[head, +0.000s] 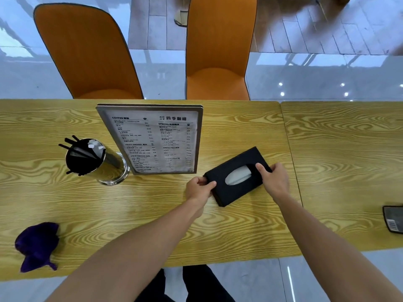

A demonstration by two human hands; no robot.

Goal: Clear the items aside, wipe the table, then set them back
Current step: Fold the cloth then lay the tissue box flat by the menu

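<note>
A black tissue box [234, 192] with a white tissue in its oval slot lies at an angle on the wooden table [139, 214], right of centre. My left hand [199, 189] grips its near-left end and my right hand [274, 180] grips its far-right end. Behind the box stands a framed menu [152, 138]. To the menu's left a metal cup of black straws [87, 156] stands upright. A crumpled purple cloth [37, 245] lies near the front left edge.
Two orange chairs [91, 55] [220, 49] stand at the table's far side. A second wooden table [349, 160] butts against the right side, with a dark phone-like object [393, 219] at its right edge. The floor is glossy grey tile.
</note>
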